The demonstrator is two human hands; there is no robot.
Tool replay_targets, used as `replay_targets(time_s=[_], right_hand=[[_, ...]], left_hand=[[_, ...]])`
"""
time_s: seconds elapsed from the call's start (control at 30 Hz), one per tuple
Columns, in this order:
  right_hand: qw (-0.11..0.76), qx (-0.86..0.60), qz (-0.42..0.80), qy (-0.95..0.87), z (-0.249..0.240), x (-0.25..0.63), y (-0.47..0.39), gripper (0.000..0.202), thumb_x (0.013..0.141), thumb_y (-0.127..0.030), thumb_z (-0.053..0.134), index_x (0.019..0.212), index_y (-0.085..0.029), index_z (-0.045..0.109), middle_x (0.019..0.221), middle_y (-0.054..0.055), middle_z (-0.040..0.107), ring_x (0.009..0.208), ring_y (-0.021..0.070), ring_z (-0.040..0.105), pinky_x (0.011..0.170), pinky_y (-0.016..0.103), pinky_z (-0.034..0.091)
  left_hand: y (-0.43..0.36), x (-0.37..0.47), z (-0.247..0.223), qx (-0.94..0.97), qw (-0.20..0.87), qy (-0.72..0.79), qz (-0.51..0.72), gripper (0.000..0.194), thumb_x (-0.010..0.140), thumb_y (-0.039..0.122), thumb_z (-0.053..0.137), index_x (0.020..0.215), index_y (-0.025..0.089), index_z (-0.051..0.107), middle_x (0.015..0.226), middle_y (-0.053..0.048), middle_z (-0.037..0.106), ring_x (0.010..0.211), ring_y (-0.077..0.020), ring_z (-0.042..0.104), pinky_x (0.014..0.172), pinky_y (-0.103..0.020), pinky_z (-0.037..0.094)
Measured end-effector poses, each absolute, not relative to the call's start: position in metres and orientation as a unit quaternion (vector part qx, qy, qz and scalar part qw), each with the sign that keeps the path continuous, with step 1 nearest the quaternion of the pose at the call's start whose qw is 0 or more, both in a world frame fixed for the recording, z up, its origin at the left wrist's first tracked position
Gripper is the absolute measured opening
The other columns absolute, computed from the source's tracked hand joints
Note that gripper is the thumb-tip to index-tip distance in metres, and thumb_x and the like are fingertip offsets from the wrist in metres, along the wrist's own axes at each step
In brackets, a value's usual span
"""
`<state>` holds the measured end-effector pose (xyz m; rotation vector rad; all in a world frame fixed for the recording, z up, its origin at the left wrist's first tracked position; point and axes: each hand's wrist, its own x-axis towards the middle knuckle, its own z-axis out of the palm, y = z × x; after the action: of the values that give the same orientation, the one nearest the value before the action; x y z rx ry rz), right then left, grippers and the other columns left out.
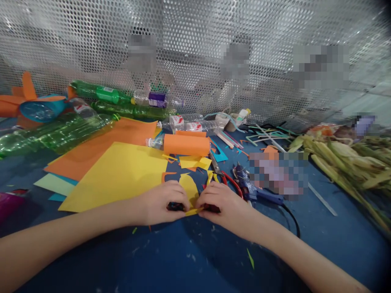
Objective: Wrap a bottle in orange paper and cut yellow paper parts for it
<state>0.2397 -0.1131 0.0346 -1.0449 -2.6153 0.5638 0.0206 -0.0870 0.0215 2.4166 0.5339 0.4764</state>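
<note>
My left hand (166, 202) and my right hand (222, 205) meet at the near side of the table, fingers closed in a pinch. Between the fingertips is the edge of a piece of yellow paper (192, 212). Its full outline is partly hidden by my fingers. Left of the hands, a large yellow sheet (122, 175) lies on an orange sheet (100, 147). Just beyond my right hand are red-handled scissors (232, 184) and a blue glue gun (255, 190). A clear bottle wrapped in orange paper (187, 145) lies behind the paper scraps.
Green plastic bottles (73, 132) lie at the left beside an orange and blue paper craft (42, 108). Clear bottles (195, 124) and drinking straws (269, 134) are farther back. Corn husks (345, 156) pile at the right. A perforated metal screen (195, 44) stands behind the table.
</note>
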Motion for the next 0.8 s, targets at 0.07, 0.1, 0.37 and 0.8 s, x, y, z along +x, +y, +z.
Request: replay_targets(time_s=[0.07, 0.1, 0.37, 0.8], right_hand=[[0.122, -0.364, 0.206, -0.9, 0.041, 0.243, -0.112, 0.01, 0.081, -0.019, 0.059, 0.089, -0.022, 0.065, 0.082, 0.0, 0.065, 0.081, 0.0146, 0.054, 0.078, 0.03, 0.039], [0.125, -0.377, 0.208, -0.894, 0.044, 0.245, -0.111, 0.012, 0.081, -0.019, 0.057, 0.09, -0.022, 0.065, 0.082, 0.0, 0.066, 0.081, 0.0145, 0.055, 0.078, 0.03, 0.04], [0.12, -0.404, 0.202, -0.884, 0.043, 0.25, -0.105, 0.007, 0.08, -0.021, 0.059, 0.084, -0.021, 0.065, 0.081, 0.0, 0.065, 0.081, 0.0145, 0.054, 0.078, 0.029, 0.039], [0.088, -0.385, 0.201, -0.896, 0.042, 0.25, -0.109, 0.008, 0.083, -0.02, 0.056, 0.082, -0.02, 0.064, 0.079, 0.001, 0.063, 0.081, 0.0155, 0.051, 0.075, 0.03, 0.037]], left_hand=[[-0.085, 0.02, 0.02, 0.913, 0.311, 0.199, 0.175, 0.007, 0.079, 0.02, 0.057, 0.084, 0.02, 0.062, 0.087, -0.002, 0.064, 0.087, -0.0149, 0.055, 0.082, -0.028, 0.041], [-0.084, 0.02, 0.02, 0.912, 0.312, 0.201, 0.173, 0.007, 0.08, 0.021, 0.058, 0.084, 0.02, 0.063, 0.088, -0.002, 0.064, 0.088, -0.0151, 0.055, 0.082, -0.028, 0.041], [-0.084, 0.019, 0.019, 0.91, 0.316, 0.209, 0.167, 0.01, 0.079, 0.023, 0.059, 0.087, 0.019, 0.065, 0.088, -0.004, 0.061, 0.089, -0.0161, 0.053, 0.083, -0.029, 0.041], [-0.087, 0.02, 0.018, 0.907, 0.311, 0.221, 0.175, 0.017, 0.075, 0.016, 0.058, 0.087, 0.022, 0.068, 0.087, -0.004, 0.059, 0.087, -0.0155, 0.054, 0.082, -0.029, 0.043]])
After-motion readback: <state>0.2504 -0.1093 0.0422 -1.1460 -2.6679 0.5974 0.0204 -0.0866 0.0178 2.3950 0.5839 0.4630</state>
